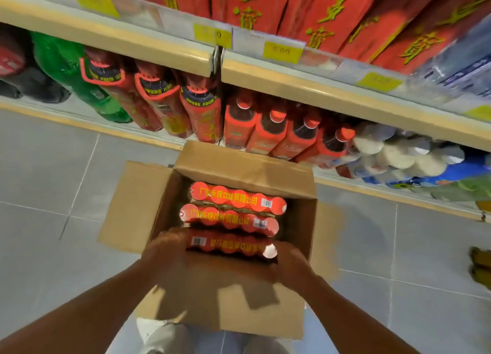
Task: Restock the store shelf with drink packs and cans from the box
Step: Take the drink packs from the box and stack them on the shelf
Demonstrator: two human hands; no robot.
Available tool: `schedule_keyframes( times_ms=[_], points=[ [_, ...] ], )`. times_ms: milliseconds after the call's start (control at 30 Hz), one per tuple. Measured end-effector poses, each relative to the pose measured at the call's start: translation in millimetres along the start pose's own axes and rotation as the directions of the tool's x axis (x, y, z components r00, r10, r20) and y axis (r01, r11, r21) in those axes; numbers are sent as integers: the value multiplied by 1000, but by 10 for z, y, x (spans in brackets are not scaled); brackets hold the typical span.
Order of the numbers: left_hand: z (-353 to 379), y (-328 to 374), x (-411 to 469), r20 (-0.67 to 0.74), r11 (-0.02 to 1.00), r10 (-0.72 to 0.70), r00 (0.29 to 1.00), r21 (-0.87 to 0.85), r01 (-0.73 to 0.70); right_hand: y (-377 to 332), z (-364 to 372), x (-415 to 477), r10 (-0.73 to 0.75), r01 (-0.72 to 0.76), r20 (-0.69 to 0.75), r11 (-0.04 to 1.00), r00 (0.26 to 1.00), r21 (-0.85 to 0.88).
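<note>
Head cam: left hand (162, 247) and right hand (292, 264) clutch the ends of the nearest red shrink-wrapped can pack (231, 244) inside the open brown cardboard box (225, 167), red plastic bottles (265, 130) crowding the store shelf (106, 129) behind.

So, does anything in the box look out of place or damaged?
Only a small thing: in the box, the nearest pack is turned round, its barcode at the left; the other two packs have theirs at the right. Nothing looks damaged.
</note>
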State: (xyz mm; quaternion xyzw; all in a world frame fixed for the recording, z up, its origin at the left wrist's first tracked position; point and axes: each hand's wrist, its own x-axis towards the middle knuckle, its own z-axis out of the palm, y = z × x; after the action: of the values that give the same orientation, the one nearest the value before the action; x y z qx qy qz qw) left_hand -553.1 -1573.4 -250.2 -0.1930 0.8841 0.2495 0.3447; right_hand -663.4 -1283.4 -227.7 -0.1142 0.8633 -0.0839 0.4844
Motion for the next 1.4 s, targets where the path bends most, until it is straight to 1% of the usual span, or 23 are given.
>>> schedule_keyframes(
  times_ms=[33,67,167,267,367,467,500,600,667,833,1000,1100,1233,1400],
  points=[
    [30,-27,75,7,997,-51,999,59,51,140,198,212,23,-23,19,999,1000,-24],
    [121,-97,193,-26,987,-76,997,138,79,248,351,385,46,-45,27,998,999,-43],
    [238,-130,361,46,968,-184,982,181,173,201,454,516,109,-106,18,989,994,-102],
    [416,-270,629,67,973,-177,982,159,165,234,583,713,178,-177,-4,975,984,-133],
    [548,-317,806,118,979,-175,977,122,160,304,693,908,215,-216,-22,973,976,-83],
    [723,-371,969,133,987,-159,978,50,154,334,770,1091,252,-252,-30,967,967,-23],
    [786,-403,1024,137,984,-173,975,62,165,332,790,1137,266,-266,-31,964,964,-20],
    [819,-397,1064,87,984,-154,984,107,144,335,863,1188,303,-303,-69,953,951,-2],
    [745,-336,1024,72,981,-137,988,145,126,344,880,1167,304,-305,-100,952,947,9],
    [577,-234,930,68,966,-150,986,222,132,286,746,1022,277,-276,-116,961,954,22],
    [266,-129,695,104,947,-167,980,292,130,172,541,750,283,-276,-95,958,955,77],
    [-17,-1,491,75,912,-162,984,391,121,73,331,511,293,-289,-60,955,954,67],
    [-423,148,241,82,934,-123,989,346,87,-55,26,190,291,-287,-49,955,955,67],
    [-1024,393,-193,66,957,-102,993,277,80,-198,-432,-326,262,-245,-78,953,962,180]
  ],
)
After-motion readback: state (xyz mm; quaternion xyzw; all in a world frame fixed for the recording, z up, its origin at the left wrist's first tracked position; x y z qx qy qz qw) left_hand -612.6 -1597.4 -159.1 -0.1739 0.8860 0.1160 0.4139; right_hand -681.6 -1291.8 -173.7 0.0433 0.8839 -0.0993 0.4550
